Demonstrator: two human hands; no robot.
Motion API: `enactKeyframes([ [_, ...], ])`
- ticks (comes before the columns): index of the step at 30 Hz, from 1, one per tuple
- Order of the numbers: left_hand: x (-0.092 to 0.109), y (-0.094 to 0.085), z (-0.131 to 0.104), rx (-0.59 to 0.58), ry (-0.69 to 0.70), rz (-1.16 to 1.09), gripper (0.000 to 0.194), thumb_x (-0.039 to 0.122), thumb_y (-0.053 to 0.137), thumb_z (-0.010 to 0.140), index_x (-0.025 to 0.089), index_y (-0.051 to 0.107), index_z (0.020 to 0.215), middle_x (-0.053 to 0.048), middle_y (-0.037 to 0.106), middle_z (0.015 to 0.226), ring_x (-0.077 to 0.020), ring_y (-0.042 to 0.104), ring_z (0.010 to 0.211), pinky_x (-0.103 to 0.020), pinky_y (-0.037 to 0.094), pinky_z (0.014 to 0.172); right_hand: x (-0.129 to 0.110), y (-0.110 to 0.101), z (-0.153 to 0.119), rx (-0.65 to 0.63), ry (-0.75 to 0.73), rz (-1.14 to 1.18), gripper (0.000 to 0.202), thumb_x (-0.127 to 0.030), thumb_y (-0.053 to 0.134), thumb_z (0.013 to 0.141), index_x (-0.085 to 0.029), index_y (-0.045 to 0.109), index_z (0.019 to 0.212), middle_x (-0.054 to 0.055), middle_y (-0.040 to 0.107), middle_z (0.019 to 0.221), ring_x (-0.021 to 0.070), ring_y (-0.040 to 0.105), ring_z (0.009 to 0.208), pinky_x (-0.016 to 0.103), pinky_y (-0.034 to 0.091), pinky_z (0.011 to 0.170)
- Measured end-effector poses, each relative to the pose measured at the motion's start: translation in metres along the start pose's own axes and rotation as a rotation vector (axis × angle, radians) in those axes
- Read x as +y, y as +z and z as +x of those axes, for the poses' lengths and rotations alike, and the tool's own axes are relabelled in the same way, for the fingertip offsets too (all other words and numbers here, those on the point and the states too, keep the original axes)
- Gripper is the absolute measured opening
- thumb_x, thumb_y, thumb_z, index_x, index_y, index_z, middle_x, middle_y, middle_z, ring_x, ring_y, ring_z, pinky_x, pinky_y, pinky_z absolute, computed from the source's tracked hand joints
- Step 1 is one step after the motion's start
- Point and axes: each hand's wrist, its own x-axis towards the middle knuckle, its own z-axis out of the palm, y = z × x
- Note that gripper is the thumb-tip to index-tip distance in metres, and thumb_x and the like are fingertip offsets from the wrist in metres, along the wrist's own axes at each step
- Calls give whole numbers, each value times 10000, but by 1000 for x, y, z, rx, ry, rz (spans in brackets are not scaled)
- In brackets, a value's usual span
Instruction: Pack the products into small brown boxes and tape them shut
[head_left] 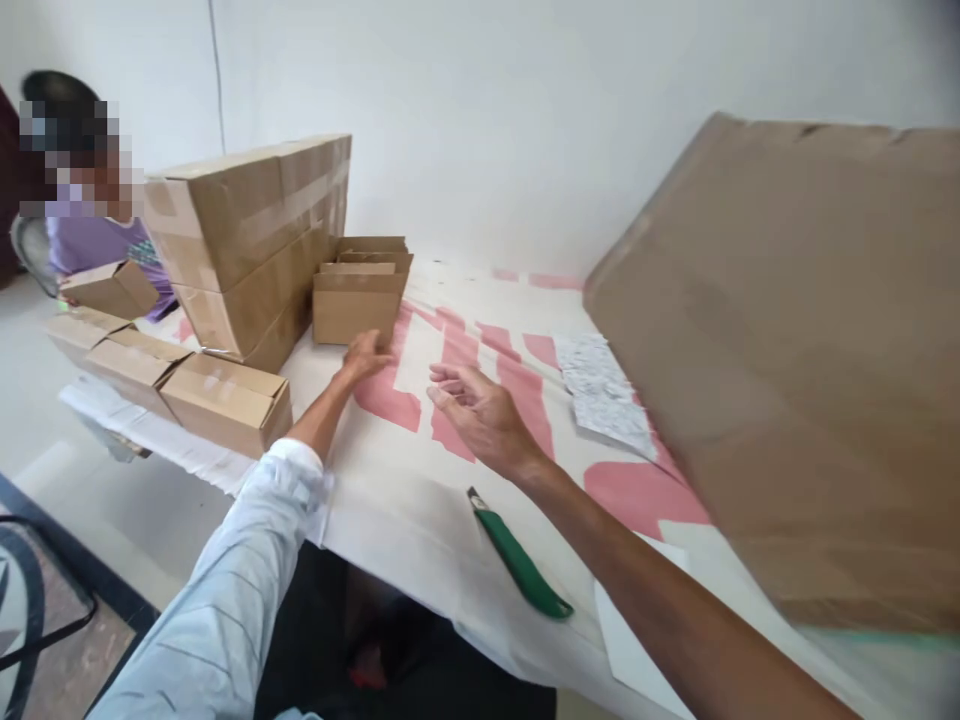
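The cloth-covered table (pixel 390 520) stretches in front of me, with a big brown cardboard piece (pixel 810 370) leaning over its right side and a stack of taped boxes (pixel 255 240) at far left. Nearer on the left sits a row of small cartons (pixel 217 395). The open carton (pixel 356 310) stands just right of the stack, flaps up — I'd judge it light and fairly stiff, its flaps bending easily, so I'd hold it low by the side walls, where a hard squeeze could dent it. To the right lie pale patterned sheets (pixel 607 395). My left hand (pixel 365 355) is at the carton's near lower edge, thumb apart and fingers loose, though I cannot tell whether they touch. My right hand (pixel 484 415) hangs empty, fingers softly curled — and nearest me rests a green-handled knife (pixel 521 560)
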Motion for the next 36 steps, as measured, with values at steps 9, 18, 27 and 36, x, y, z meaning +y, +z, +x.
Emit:
enactKeyframes([
  [9,17,-186,-105,-465,163,649,1085,439,1030,524,304,608,1514,-133,610,1566,-442,438,1523,-568,261,1280,21,-24,-69,-18,71,-206,525,-643,597,930,-236,737,1231,153,742,1225,293,727,983,440,619,859],
  [18,32,-182,-143,-577,222,882,902,539,894,670,263,617,1483,-172,650,1379,-439,596,1273,-588,328,1181,99,-34,-153,-143,246,-688,559,-616,546,867,-227,699,1238,184,722,1316,408,697,1241,539,588,990],
  [27,91,-32,-196,-509,457,692,992,594,893,755,206,493,1576,-259,641,1430,-481,590,1336,-674,401,1138,102,-23,-176,-241,339,-879,421,-481,560,943,-241,701,1258,148,740,1226,359,716,1177,466,580,923],
  [36,43,-121,-219,-367,242,5,1364,587,1007,622,249,294,1735,-217,406,1743,-485,508,1524,-590,435,1249,105,-35,-198,-140,347,-875,438,-454,521,984,-177,689,1279,198,704,1252,382,690,1211,495,576,980],
])
